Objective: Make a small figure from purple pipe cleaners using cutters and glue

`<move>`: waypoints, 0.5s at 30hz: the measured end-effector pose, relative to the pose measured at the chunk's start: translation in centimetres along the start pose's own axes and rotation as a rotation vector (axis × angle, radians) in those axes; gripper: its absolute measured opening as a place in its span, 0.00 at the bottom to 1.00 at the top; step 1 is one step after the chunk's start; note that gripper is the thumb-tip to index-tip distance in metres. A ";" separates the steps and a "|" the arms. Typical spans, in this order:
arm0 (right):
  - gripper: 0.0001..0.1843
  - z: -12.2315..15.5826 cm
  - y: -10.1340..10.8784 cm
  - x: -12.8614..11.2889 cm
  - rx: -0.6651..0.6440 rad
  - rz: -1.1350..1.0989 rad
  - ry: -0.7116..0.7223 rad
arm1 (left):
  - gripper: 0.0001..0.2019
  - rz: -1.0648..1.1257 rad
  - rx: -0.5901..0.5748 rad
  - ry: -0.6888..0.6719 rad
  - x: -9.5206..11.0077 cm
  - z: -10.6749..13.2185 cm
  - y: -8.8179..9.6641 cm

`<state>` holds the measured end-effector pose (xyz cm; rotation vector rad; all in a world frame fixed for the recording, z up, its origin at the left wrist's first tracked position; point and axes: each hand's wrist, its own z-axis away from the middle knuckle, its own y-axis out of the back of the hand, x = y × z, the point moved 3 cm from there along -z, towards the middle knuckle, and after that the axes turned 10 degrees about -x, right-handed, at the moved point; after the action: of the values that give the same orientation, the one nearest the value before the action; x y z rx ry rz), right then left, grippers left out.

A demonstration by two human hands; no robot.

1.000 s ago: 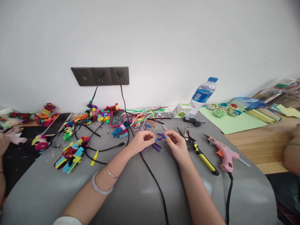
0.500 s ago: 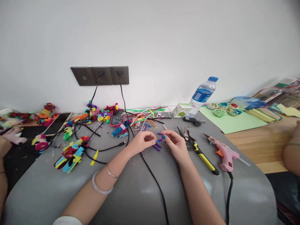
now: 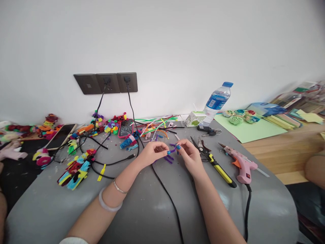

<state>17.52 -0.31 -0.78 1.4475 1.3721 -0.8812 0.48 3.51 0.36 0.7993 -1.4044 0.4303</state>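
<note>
Between my two hands runs a short purple pipe cleaner [image 3: 173, 150], bent along its length. My left hand [image 3: 154, 154] pinches its left end between thumb and forefinger. At its other end, my right hand [image 3: 189, 154] is closed on it with thumb and fingertips. More purple pipe cleaner pieces [image 3: 169, 159] lie on the grey table [image 3: 142, 210] just beneath. To the right of my right hand rest yellow-and-black pliers [image 3: 215, 164]. Farther right is a pink glue gun [image 3: 243, 167] with a stick showing at its back.
A black cable [image 3: 165, 189] crosses the table under my left hand. Loose pipe cleaners [image 3: 157, 127], a phone [image 3: 125, 128], a juice carton [image 3: 195, 118], a water bottle [image 3: 215, 101] and keys [image 3: 212, 131] stand or lie behind. Colourful pipe cleaner figures [image 3: 76, 169] lie left. Another person's arm [image 3: 315, 167] shows at right.
The view has shifted slightly. Both hands keep their hold on the purple pipe cleaner, with only small finger movement. The other person's hand at the far left has mostly left the view.
</note>
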 end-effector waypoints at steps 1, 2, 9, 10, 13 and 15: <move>0.15 0.0 0.0 0.0 0.002 0.004 0.003 | 0.09 0.002 0.000 -0.001 0.0 0.0 0.0; 0.15 0.0 0.0 0.0 0.005 0.005 0.008 | 0.09 0.006 0.002 -0.001 0.0 0.0 0.0; 0.14 0.0 0.1 -0.3 0.027 0.021 0.038 | 0.10 0.040 0.010 -0.019 -0.2 -0.1 0.0; 0.15 0.0 0.1 -0.4 0.028 0.019 0.041 | 0.10 0.041 0.009 -0.016 -0.2 -0.1 0.0; 0.15 0.0 0.0 -0.6 0.026 0.006 0.056 | 0.10 0.040 0.014 -0.002 -0.1 0.0 0.1; 0.15 0.0 0.0 -0.8 0.027 -0.002 0.068 | 0.10 0.038 0.020 0.011 0.0 0.0 0.1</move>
<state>17.43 -0.56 -0.07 1.5087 1.4173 -0.8614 0.42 3.58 0.33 0.7867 -1.4092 0.4784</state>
